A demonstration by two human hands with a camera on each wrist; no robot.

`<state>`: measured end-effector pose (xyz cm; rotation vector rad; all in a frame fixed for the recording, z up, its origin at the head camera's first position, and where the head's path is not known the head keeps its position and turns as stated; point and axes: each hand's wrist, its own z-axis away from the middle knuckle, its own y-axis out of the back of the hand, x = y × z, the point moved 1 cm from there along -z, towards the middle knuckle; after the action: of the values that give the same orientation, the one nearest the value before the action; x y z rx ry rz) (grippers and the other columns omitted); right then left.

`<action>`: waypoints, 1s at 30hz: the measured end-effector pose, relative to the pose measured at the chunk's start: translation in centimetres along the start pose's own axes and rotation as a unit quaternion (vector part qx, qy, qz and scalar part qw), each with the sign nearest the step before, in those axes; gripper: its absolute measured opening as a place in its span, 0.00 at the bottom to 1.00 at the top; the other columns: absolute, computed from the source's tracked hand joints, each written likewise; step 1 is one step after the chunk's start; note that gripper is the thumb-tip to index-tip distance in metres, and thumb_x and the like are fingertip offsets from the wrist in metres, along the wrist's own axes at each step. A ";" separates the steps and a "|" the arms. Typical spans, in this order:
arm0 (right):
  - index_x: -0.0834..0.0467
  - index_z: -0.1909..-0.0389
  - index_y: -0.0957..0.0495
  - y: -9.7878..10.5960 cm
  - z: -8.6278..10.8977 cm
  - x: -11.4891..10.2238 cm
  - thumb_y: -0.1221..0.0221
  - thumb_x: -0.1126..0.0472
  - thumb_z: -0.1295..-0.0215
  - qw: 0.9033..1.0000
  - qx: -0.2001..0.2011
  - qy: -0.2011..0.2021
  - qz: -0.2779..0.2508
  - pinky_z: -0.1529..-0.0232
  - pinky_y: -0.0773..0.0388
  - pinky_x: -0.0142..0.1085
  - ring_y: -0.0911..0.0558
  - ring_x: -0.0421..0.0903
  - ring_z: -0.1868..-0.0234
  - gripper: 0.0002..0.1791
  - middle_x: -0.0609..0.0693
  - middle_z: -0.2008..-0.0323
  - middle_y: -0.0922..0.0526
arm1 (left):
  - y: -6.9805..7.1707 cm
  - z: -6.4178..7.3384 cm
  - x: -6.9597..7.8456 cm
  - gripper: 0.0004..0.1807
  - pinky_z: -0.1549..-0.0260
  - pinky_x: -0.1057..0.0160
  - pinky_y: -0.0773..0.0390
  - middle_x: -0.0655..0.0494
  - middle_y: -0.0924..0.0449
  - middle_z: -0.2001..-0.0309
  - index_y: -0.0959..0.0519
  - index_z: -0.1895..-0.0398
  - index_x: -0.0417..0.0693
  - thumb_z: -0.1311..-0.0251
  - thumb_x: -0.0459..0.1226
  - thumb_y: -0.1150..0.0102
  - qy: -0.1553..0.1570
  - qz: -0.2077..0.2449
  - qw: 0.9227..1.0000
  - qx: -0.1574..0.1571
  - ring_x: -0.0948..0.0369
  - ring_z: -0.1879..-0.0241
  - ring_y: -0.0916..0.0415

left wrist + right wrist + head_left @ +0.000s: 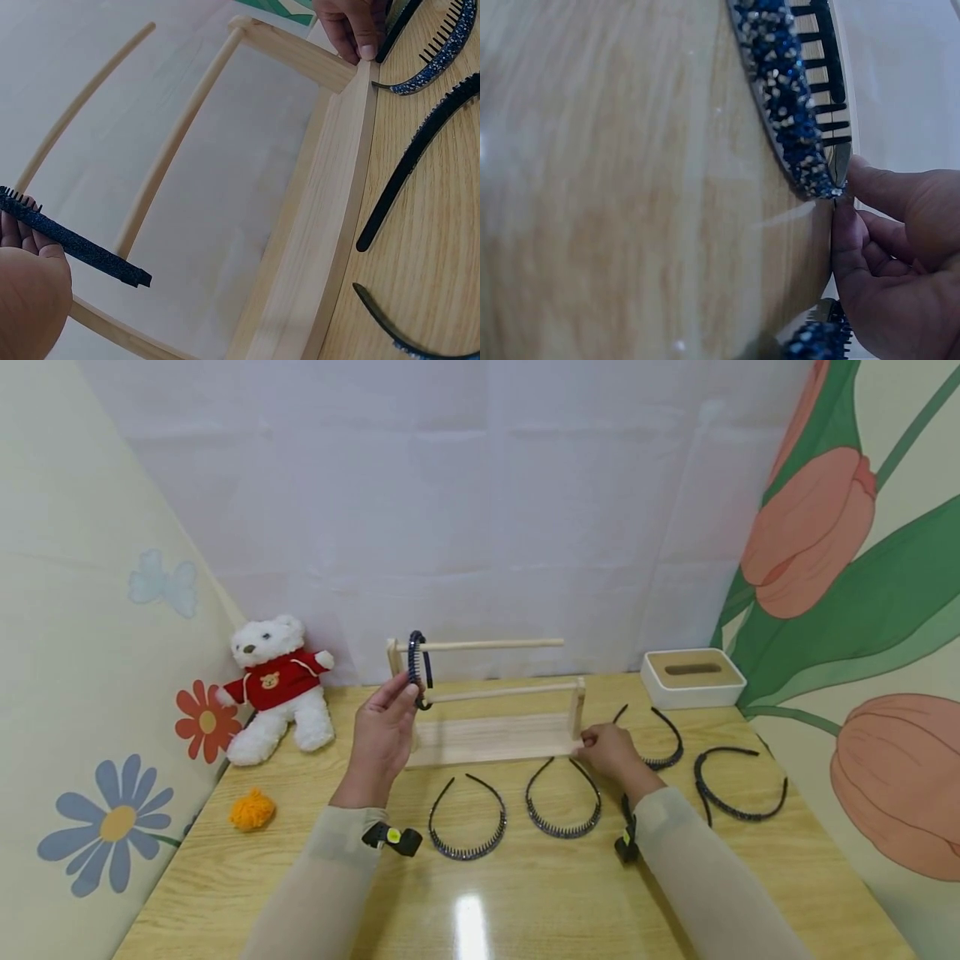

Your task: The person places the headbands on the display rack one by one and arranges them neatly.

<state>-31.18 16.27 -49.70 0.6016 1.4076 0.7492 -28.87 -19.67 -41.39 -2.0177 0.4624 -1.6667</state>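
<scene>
My left hand (381, 739) pinches a dark blue glittery headband (413, 664) between thumb and fingers. The headband stands upright around the left end of the upper rod (495, 644) of a two-rod wooden rack (487, 742). In the left wrist view, the headband (86, 251) crosses in front of the rods, its comb teeth showing near my fingers. At the rack's lower right corner, my right hand (617, 758) grips the end of the base with curled fingers. A toothed headband (780, 97) lies right beside that hand in the right wrist view.
Along the rack's front lie two headbands, one left (468, 853) and one nearer the middle (564, 832). More lie to the right, including one by the table edge (738, 813). A white tissue box (693, 693), a teddy bear (281, 685) and an orange yarn ball (252, 811) stand around.
</scene>
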 end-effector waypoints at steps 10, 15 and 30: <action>0.68 0.39 0.14 -0.1 -0.3 0.4 0.28 0.59 0.29 1.000 0.009 0.011 0.019 0.44 0.15 0.49 0.14 0.54 0.53 0.23 0.58 0.54 0.10 | 0.0 0.0 0.0 0.19 0.40 0.71 0.17 0.59 0.08 0.55 0.08 0.54 0.55 0.24 0.23 0.42 -0.002 -0.007 1.000 -0.002 0.65 0.51 0.12; 0.68 0.38 0.15 -0.1 -0.5 0.4 0.28 0.59 0.28 1.000 0.008 0.009 0.019 0.45 0.15 0.48 0.15 0.53 0.52 0.24 0.57 0.54 0.10 | 0.1 0.0 0.1 0.17 0.37 0.71 0.19 0.61 0.09 0.53 0.10 0.46 0.52 0.22 0.24 0.43 0.003 -0.029 1.000 -0.002 0.65 0.48 0.14; 0.68 0.36 0.16 -0.3 -0.3 0.2 0.29 0.58 0.27 1.000 0.002 0.008 0.014 0.42 0.14 0.50 0.13 0.56 0.47 0.25 0.60 0.49 0.10 | 7.6 1.5 0.0 0.33 0.31 0.35 0.23 0.33 0.20 0.30 0.26 0.22 0.37 0.21 0.47 0.37 -0.074 -0.600 0.797 -0.006 0.34 0.31 0.22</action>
<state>-31.45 16.26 -50.10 0.6204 1.4182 0.7758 -27.10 -25.73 -45.82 -2.5908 -1.1338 -2.0209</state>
